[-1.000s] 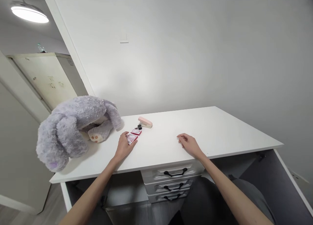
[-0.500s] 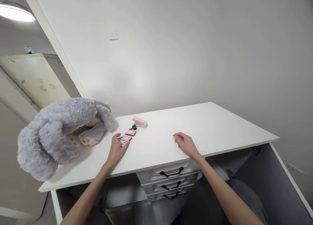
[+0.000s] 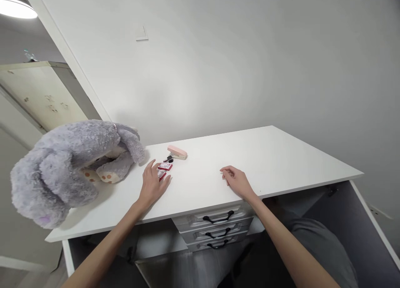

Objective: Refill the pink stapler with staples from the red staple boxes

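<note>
On the table [image 3: 281, 154], left hand [image 3: 152, 185] grip spread open at the red-and-white boxes [image 3: 165, 166], partly covering them; right hand [image 3: 236, 181] loosely curled, can't tell if closed from here. Behind boxes: black items [image 3: 169, 159], pink stapler [image 3: 177, 152].

A grey-purple plush toy [image 3: 78, 140] rests on the white desk [image 3: 278, 159].

L hand [image 3: 153, 183] spread at red/wht bxs [image 3: 165, 166] | pink stapler [image 3: 177, 151] just far | R hand [image 3: 236, 181] half-curled on wht desk [image 3: 275, 159] | gry plush [image 3: 78, 142] left
</note>
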`<state>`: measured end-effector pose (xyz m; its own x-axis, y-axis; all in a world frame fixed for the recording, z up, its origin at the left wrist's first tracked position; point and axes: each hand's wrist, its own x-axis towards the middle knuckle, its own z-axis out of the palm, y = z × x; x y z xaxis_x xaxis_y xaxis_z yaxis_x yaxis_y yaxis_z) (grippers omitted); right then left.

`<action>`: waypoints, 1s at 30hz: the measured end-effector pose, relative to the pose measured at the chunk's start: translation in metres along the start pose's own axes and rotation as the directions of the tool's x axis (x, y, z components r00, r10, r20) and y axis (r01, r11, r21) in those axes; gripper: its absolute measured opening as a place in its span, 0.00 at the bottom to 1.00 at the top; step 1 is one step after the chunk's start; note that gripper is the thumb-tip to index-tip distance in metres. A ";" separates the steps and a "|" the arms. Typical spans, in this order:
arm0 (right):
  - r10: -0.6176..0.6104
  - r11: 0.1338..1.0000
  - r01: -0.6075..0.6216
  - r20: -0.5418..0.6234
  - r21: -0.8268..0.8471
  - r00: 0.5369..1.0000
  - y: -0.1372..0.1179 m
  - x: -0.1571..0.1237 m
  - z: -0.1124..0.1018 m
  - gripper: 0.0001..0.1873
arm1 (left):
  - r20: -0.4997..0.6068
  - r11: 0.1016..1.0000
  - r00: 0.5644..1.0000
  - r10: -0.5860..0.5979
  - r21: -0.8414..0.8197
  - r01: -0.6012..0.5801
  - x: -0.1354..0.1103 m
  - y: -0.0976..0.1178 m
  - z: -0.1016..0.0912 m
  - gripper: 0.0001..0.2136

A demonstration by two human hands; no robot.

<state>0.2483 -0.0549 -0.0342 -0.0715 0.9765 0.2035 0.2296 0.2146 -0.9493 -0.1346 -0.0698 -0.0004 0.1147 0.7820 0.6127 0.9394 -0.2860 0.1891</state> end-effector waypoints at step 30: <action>-0.013 0.995 0.008 0.042 0.102 0.999 -0.009 0.002 0.000 0.15 | 0.416 0.978 0.888 0.196 -0.021 -0.207 0.162 0.050 0.022 0.21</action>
<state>0.2458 -0.0547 -0.0249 -0.1151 0.9719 0.2054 0.1284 0.2196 -0.9671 -0.0622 0.0549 0.0908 0.4208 0.8685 0.2620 0.8885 -0.4529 0.0744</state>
